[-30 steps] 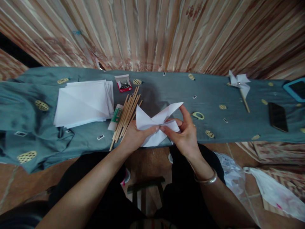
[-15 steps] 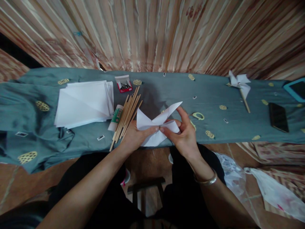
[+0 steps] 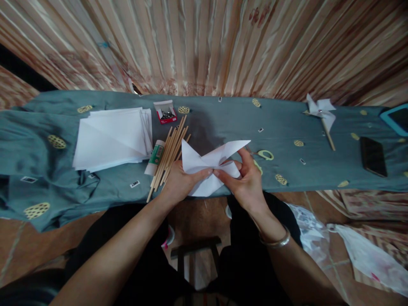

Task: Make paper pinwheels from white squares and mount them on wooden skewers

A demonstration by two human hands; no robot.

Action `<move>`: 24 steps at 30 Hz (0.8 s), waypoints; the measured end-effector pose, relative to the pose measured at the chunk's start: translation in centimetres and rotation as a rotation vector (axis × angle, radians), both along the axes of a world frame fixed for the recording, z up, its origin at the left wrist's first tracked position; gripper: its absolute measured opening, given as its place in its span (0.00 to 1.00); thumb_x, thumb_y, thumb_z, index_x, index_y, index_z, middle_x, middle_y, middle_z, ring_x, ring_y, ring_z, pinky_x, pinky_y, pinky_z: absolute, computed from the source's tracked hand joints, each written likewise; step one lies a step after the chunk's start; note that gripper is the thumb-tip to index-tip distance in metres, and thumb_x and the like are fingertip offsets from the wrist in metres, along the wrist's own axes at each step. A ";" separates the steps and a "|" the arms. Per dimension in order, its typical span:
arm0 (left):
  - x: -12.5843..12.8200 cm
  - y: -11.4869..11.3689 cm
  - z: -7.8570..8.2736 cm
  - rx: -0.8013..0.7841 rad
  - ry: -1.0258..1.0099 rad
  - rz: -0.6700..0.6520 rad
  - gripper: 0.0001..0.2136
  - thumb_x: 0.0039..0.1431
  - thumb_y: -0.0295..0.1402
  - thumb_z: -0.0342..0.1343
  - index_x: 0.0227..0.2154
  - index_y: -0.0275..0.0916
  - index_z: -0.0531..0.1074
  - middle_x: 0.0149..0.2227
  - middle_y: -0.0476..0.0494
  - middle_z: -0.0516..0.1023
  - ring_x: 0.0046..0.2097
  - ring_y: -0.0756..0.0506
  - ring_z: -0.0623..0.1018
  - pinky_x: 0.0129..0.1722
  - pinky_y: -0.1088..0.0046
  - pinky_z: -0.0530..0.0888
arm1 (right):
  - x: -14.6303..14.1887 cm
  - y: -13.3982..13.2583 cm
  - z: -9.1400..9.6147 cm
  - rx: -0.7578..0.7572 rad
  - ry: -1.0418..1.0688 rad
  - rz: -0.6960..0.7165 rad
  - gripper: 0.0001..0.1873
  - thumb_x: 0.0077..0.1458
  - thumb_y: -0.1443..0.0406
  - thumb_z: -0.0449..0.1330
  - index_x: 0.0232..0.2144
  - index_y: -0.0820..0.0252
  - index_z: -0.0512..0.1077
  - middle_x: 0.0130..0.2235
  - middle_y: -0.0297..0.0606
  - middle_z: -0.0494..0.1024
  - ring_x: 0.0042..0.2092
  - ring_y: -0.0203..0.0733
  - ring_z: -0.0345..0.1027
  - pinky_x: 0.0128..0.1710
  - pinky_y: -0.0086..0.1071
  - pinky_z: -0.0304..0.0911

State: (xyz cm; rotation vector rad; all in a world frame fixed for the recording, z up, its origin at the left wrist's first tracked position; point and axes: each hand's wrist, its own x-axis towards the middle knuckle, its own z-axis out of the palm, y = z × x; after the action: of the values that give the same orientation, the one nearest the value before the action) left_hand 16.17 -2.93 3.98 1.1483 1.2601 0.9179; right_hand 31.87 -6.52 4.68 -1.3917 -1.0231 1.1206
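A white paper pinwheel (image 3: pixel 207 160), its blades folded in to the middle, is held over the front edge of the cloth-covered table. My left hand (image 3: pixel 183 180) grips it from the left, thumb pressed at the centre. From the right, my right hand (image 3: pixel 247 180) pinches it, its thumb tip meeting the left thumb at the centre and its fingers behind the paper. What lies under the thumbs is hidden. Just left of my left hand lie several wooden sticks (image 3: pixel 168 155), and a pair of scissors with yellow-green handles (image 3: pixel 265 155) is partly hidden beyond my right hand.
On the left lies a stack of white paper (image 3: pixel 110 138). A glue stick (image 3: pixel 155 157) and an open red box of metal pins (image 3: pixel 165 112) are near the sticks. At the right are a finished pinwheel (image 3: pixel 322 111), a dark phone (image 3: pixel 372 156) and a blue-edged device (image 3: pixel 395 120).
The upper paper blades have bent lower, and the right tip has shifted a little to the right. Both hands stay almost in place, still gripping the paper.
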 end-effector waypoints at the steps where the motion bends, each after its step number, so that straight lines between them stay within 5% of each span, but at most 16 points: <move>1: 0.0 0.0 0.0 0.002 -0.001 0.002 0.09 0.40 0.31 0.69 0.27 0.34 0.77 0.26 0.46 0.81 0.30 0.46 0.80 0.28 0.75 0.76 | 0.0 0.0 0.1 -0.004 0.010 0.004 0.36 0.42 0.61 0.72 0.53 0.51 0.64 0.31 0.28 0.79 0.29 0.39 0.73 0.29 0.33 0.70; 24: -0.2 0.1 -0.5 0.019 0.024 0.040 0.12 0.38 0.34 0.69 0.24 0.34 0.74 0.23 0.47 0.79 0.27 0.47 0.77 0.24 0.77 0.73 | -0.2 0.0 -0.5 -0.030 0.024 0.012 0.35 0.43 0.59 0.71 0.53 0.50 0.63 0.33 0.29 0.80 0.32 0.41 0.75 0.32 0.34 0.71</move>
State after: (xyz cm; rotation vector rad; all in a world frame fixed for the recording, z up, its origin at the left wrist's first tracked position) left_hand 16.00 -2.87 3.48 1.1553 1.3010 0.9499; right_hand 31.71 -6.56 4.17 -1.3943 -1.0023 1.1627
